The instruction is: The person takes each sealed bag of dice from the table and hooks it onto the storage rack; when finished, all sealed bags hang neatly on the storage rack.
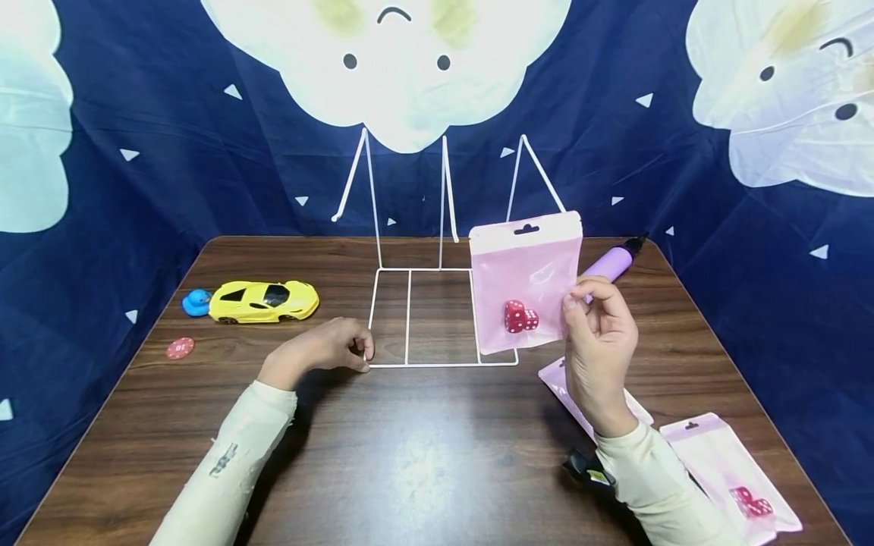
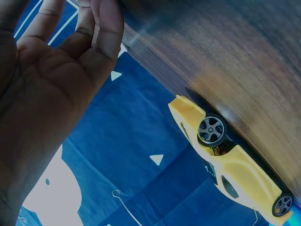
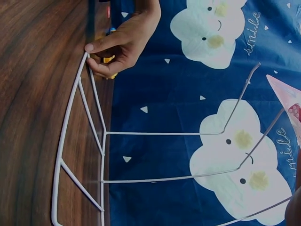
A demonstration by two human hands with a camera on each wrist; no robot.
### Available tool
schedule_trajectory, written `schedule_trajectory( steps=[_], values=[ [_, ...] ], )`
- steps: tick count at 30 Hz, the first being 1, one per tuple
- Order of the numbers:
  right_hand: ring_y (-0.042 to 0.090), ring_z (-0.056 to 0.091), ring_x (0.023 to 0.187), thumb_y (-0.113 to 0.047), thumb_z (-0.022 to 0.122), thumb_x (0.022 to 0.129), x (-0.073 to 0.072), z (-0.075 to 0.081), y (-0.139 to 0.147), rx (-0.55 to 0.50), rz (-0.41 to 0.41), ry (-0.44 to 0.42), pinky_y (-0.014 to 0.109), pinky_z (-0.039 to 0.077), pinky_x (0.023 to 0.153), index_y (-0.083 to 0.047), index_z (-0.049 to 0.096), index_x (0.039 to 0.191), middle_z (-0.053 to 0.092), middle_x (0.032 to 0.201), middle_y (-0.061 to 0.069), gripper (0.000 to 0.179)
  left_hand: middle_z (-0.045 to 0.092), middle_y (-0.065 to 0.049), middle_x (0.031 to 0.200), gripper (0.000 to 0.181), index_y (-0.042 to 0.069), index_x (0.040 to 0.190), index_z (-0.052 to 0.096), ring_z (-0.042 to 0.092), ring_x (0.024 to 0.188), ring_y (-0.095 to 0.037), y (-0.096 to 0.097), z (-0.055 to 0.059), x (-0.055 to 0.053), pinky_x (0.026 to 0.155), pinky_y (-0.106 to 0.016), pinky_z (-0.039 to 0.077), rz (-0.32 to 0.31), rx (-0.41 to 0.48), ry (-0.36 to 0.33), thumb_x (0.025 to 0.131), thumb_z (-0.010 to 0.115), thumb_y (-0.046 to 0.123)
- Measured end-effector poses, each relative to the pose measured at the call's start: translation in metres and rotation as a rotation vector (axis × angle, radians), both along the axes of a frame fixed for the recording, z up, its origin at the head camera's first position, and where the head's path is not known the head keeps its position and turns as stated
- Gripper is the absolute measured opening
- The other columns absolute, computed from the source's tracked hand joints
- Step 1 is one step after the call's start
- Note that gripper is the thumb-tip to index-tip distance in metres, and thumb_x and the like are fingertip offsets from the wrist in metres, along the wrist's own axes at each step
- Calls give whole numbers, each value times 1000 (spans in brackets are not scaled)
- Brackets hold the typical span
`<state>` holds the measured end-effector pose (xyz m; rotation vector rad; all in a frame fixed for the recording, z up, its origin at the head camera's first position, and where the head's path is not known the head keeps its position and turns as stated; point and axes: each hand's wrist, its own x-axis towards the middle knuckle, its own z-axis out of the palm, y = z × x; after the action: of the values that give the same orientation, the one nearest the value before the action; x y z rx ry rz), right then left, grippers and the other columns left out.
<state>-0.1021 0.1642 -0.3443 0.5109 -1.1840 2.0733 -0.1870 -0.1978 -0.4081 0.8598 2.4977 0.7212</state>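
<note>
And here's the right hand (image 1: 602, 353), right of centre in the frame, pinching a pink zip bag (image 1: 522, 269) by its right edge between thumb and fingers! The bag is held upright, clear of the surface (image 1: 423, 432), red dice (image 1: 517, 315) showing low on its front, the hanging slot up at the top.

Over on the left of centre, the left hand (image 1: 321, 350) has thumb and fingers on the near left corner of the white wire rack (image 1: 444, 365); the right wrist view shows that corner gripped between them.

So where do matters stand? The bag is off the surface, that much is done. Getting it onto the rack looks like the part left over: the left and middle prongs (image 1: 350, 174) carry nothing. The right-hand one reaches down to the bag's top edge, but whether the two touch can't be told from here, and nothing shows the slot threaded. An early stage, by the look of it.

More waiting in the lower right! One pink bag lies partly behind the right forearm (image 1: 561, 384), and another pink bag (image 1: 703, 447) lies flat beyond it, its own red dice visible. Neither is on the rack.

Out on the left side, untouched: a yellow toy car (image 1: 262, 302), a blue duck (image 1: 196, 302) just beside it, and a red chip (image 1: 180, 348) below. Up at the right, a purple cylinder (image 1: 610, 264) lies behind the right hand.
</note>
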Motion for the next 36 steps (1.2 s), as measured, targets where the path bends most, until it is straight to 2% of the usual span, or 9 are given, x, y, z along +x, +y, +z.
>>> schedule_trajectory(
  steps=[12, 15, 23, 31, 36],
  values=[
    [15, 60, 94, 24, 56, 92, 0, -3, -6, 30, -5, -20, 19, 53, 79, 8, 70, 98, 61, 103, 9, 23, 62, 6, 83, 18, 12, 84, 72, 55, 79, -11, -3, -1, -2, 75, -32, 48, -23, 23, 11, 84, 87, 4],
    [15, 60, 93, 24, 56, 92, 0, -5, -7, 34, 3, -26, 19, 54, 79, 7, 71, 100, 62, 103, 10, 24, 64, 5, 85, 16, 11, 87, 73, 56, 81, -12, -6, -2, -2, 77, -32, 49, -28, 35, -5, 85, 87, 4],
    [15, 60, 95, 23, 56, 92, 1, -7, -10, 50, 4, -37, 19, 53, 81, 4, 72, 100, 62, 104, 9, 25, 65, 2, 90, 17, 10, 97, 73, 58, 88, -19, -15, 5, -1, 82, -36, 48, 9, 88, -126, 89, 88, 12],
    [15, 62, 97, 22, 57, 93, 2, -9, -13, 76, 17, -36, 20, 53, 85, 4, 72, 101, 62, 105, 10, 25, 68, 0, 98, 17, 11, 101, 73, 60, 93, -20, -26, 14, -1, 85, -37, 50, -28, 96, -143, 91, 87, 15],
    [15, 62, 98, 22, 57, 93, 2, -9, -12, 77, 19, -31, 20, 54, 86, 4, 73, 102, 63, 106, 10, 26, 66, -6, 103, 17, 9, 105, 74, 58, 93, -23, -37, 25, 0, 82, -37, 50, -13, 112, -141, 94, 85, 14]
  ],
)
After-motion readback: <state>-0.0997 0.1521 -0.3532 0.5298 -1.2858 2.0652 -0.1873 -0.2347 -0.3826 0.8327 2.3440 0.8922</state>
